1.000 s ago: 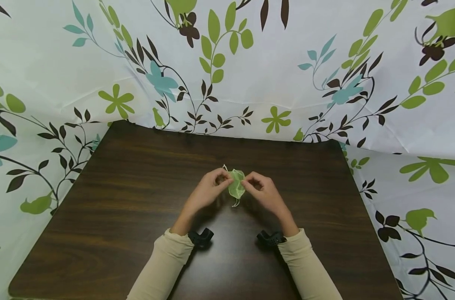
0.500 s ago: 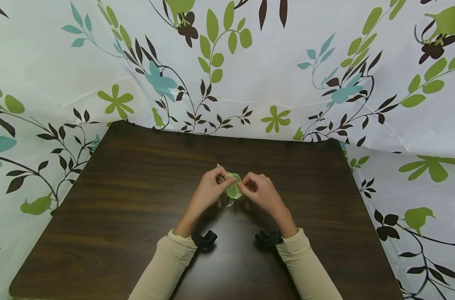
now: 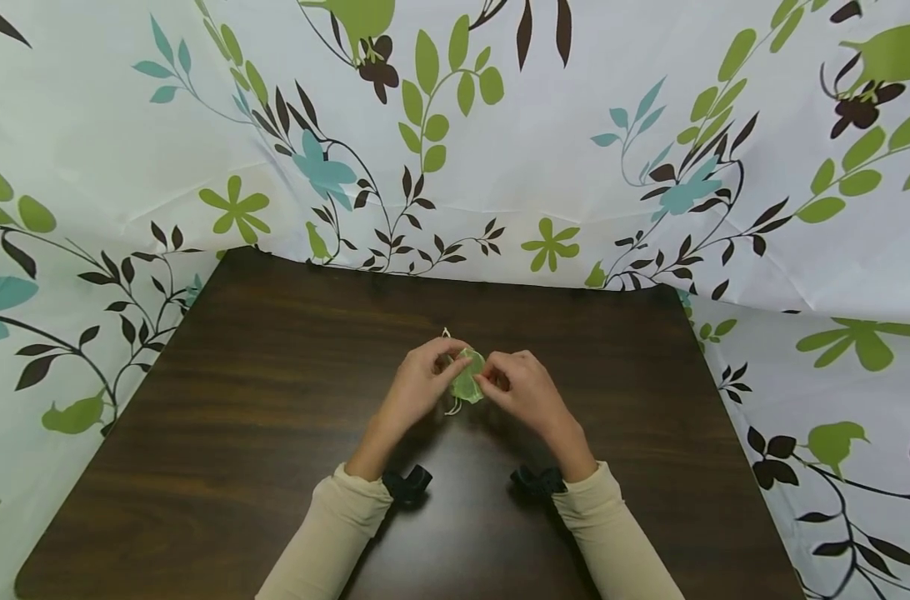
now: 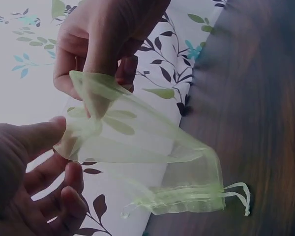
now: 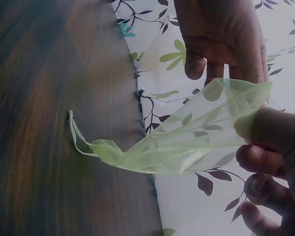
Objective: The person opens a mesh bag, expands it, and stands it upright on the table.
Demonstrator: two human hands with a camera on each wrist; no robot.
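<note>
A sheer light green drawstring pouch (image 3: 466, 384) is held above the table between both hands. My left hand (image 3: 414, 385) pinches its left edge between thumb and fingers. From the other side my right hand (image 3: 528, 390) pinches the pouch, thumb against fingertips. In the left wrist view the thin fabric (image 4: 137, 142) stretches between the hands, and fingers show through it. The gathered end with pale cords (image 4: 242, 194) hangs away from the hands. In the right wrist view the cord loop (image 5: 74, 135) dangles over the table, and the right thumb (image 5: 270, 129) lies against the fabric.
A dark wood-grain table (image 3: 290, 400) lies beneath the hands. Behind and beside it hangs a white curtain (image 3: 500, 192) with green, blue and brown leaf prints. A black wrist mount (image 3: 407, 486) sits at the left sleeve cuff, another mount (image 3: 537, 481) at the right.
The pouch has shifted slightly left and turned between the hands. My right fingers have moved a little left with it and look more bunched. Both hands stay at the pouch.
</note>
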